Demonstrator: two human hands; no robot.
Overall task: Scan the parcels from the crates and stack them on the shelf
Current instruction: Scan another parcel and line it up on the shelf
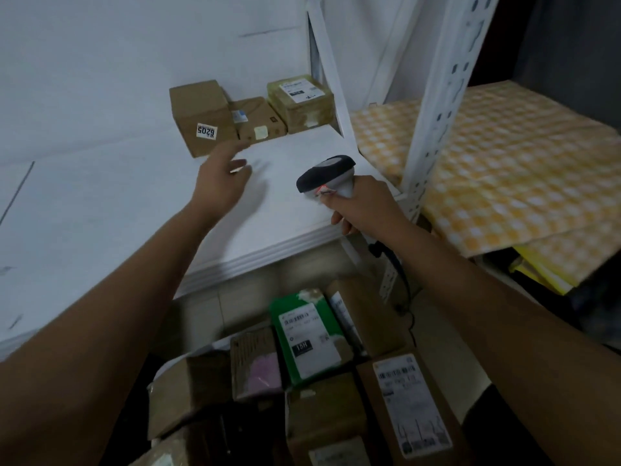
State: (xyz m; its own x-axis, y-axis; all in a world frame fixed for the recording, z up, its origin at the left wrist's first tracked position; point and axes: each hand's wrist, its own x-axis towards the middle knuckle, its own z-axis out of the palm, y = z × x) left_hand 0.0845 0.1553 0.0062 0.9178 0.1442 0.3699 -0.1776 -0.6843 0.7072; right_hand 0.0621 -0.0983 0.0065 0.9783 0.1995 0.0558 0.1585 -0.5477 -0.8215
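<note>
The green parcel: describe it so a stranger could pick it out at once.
Look below the front edge of the white shelf at the heap of parcels. The green parcel lies near the middle, with a white shipping label on top. Every box around it is brown cardboard; it alone is green.

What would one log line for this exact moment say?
left hand: open, empty, above shelf | right hand: grips scanner | shelf: three parcels | more parcels below
</note>
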